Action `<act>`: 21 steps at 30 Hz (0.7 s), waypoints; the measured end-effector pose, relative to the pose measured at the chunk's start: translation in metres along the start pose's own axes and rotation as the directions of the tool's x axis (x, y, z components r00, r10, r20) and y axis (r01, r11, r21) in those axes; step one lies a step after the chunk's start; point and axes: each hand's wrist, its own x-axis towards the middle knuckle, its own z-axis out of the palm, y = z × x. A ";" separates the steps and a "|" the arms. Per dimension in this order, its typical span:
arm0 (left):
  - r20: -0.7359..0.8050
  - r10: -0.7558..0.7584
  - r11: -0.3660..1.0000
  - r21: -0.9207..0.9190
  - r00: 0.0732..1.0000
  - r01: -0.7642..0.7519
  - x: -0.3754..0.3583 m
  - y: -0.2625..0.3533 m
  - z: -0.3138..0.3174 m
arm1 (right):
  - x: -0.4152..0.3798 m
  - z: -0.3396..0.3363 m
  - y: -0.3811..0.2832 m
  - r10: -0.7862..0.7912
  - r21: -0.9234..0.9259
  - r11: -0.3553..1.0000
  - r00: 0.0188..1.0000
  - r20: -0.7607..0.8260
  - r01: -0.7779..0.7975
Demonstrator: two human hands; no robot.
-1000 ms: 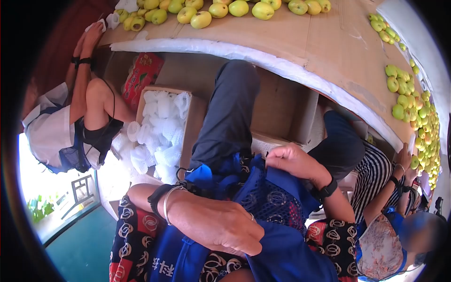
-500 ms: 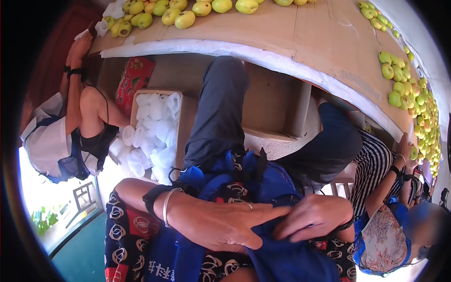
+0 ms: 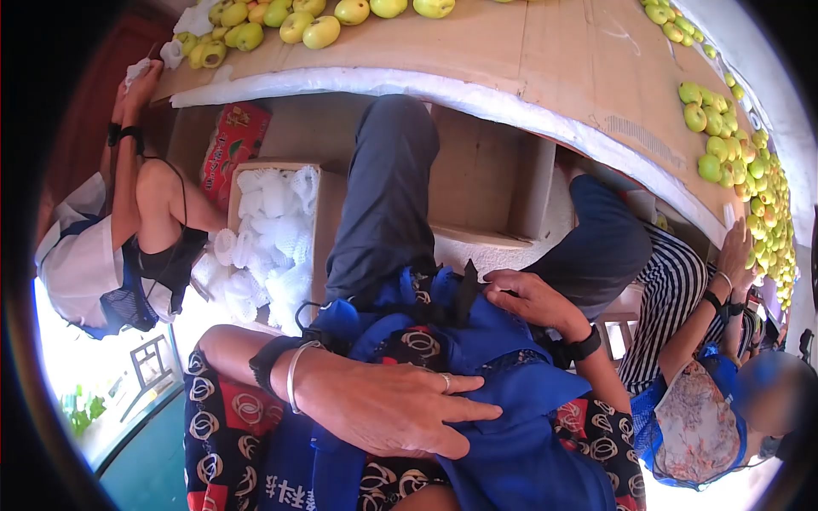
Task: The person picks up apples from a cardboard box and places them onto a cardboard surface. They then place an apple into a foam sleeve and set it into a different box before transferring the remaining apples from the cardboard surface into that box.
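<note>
My left hand (image 3: 396,409) lies flat across the front of a blue vest (image 3: 528,404) on my body. Its fingers are spread and point right, a ring on one and a bangle at the wrist; nothing is in it. Farther forward, my right hand (image 3: 537,302) rests over the vest's edge beside my thigh, the fingers stretched out and slightly bent, with no object visible in it. A black strap end (image 3: 464,294) stands up just left of that hand. Both wrists carry black bands.
Green-yellow apples (image 3: 321,31) lie on a cardboard-topped table (image 3: 477,51). Below are a box of white foam nets (image 3: 281,213), a red box (image 3: 234,145) and an open carton (image 3: 477,192). A co-worker (image 3: 85,247) sits left, another (image 3: 699,417) right.
My right hand has moved away from my left hand's fingertips, forward to the vest's edge by my thigh. My left hand stays on the vest. The view has shifted slightly.
</note>
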 end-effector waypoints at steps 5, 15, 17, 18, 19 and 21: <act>0.045 0.006 0.999 0.044 0.999 -0.008 0.000 0.001 -0.001 | -0.011 0.001 0.007 0.060 0.297 0.954 0.998 -0.023 -0.051; 0.039 -0.012 0.999 0.031 0.999 0.011 0.003 0.001 -0.003 | -0.011 0.001 -0.019 0.402 0.053 0.915 0.901 -0.164 -0.399; 0.040 -0.018 0.999 0.039 0.999 0.016 0.003 0.002 -0.004 | -0.011 0.001 -0.017 0.429 0.109 0.902 0.895 -0.126 -0.417; 0.040 -0.019 0.999 0.039 0.999 0.017 0.003 0.001 -0.004 | -0.011 -0.002 -0.015 0.423 0.269 0.881 0.903 -0.075 -0.390; 0.030 -0.006 0.999 0.045 1.000 0.004 0.003 0.000 -0.004 | -0.009 -0.004 -0.013 0.408 0.420 0.833 0.913 -0.025 -0.360; 0.020 0.001 0.999 0.048 1.000 -0.002 0.003 0.001 -0.004 | 0.001 0.000 0.000 0.327 0.548 0.776 0.942 0.072 -0.311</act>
